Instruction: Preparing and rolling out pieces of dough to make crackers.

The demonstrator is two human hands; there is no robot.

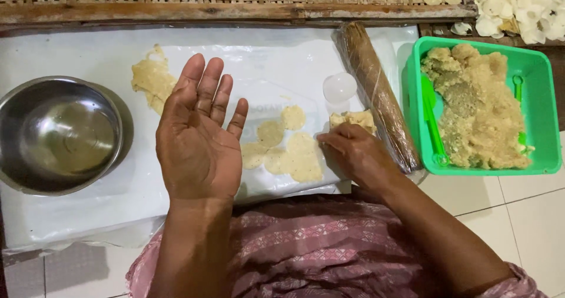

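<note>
The right hand (353,151) pinches a dough lump (353,120) just left of the rolling pin (376,92); the left hand (197,136) hovers spread, palm up; judged best: tear small, even pieces.

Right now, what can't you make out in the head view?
- Right hand fingertips: curled under, so contact with the dough lump is hidden.
- Rolling pin near end: behind the right wrist.
- Green tub floor: buried under dough.
- White discs: cut by top edge.
- Left hand: open, empty.

The person wears a pink patterned garment (318,245) with short sleeves, forearms bare.
</note>
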